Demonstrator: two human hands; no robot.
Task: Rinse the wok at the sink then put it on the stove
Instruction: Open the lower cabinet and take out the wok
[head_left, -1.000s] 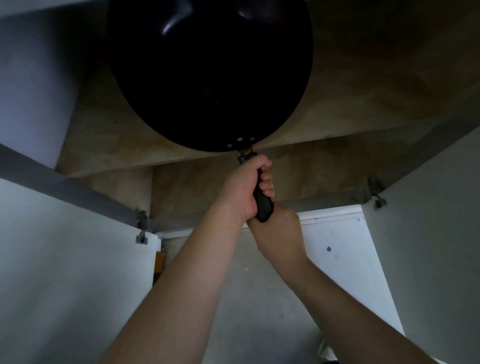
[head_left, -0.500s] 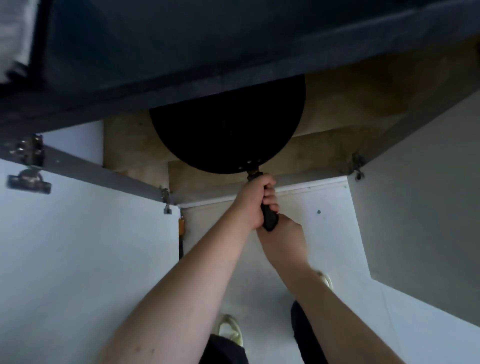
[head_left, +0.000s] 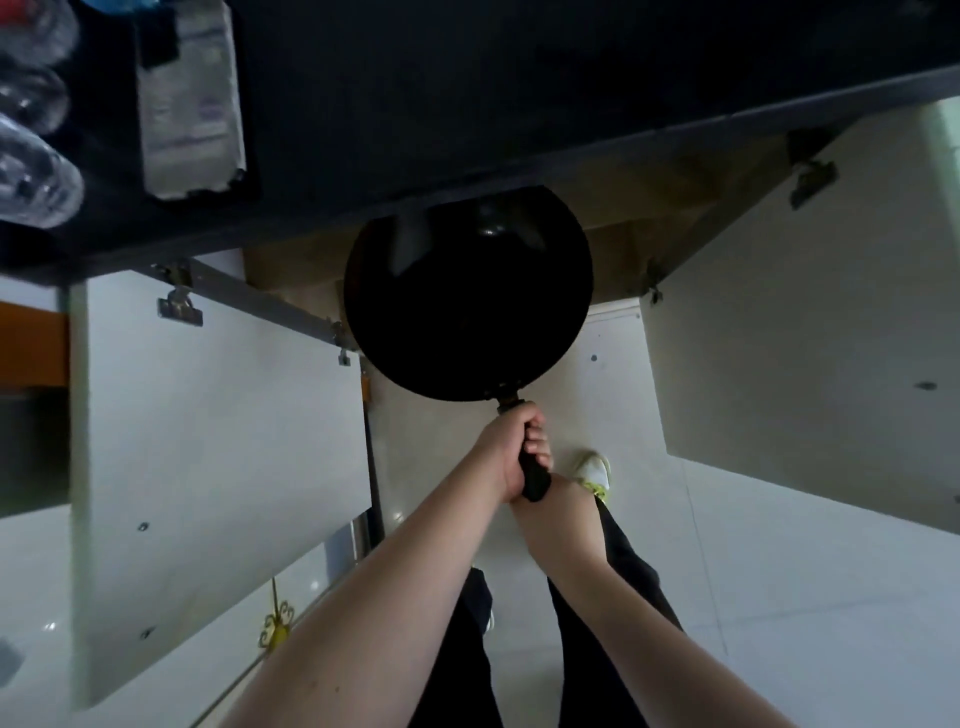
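The wok (head_left: 467, 306) hangs level before the open cabinet (head_left: 613, 244) because we clench its handle (head_left: 535, 478) in both fists, left hand (head_left: 511, 452) above right hand (head_left: 563, 512), sharing its weight.

Dark countertop (head_left: 467, 78) runs across the top, pretty dim up there. A few clear plastic bottles (head_left: 31, 130) sit at its left end, and next to them some pale packet (head_left: 189, 98), maybe a wrapped bag, hard to tell. Below, both white cabinet doors hang open, the left door (head_left: 218, 441) and the right door (head_left: 810, 338), metal hinges (head_left: 179, 301) showing. Brownish cabinet interior (head_left: 623, 249) between them. Glossy white floor tiles (head_left: 805, 597), and a white sneaker (head_left: 592, 470) with yellow-green laces.
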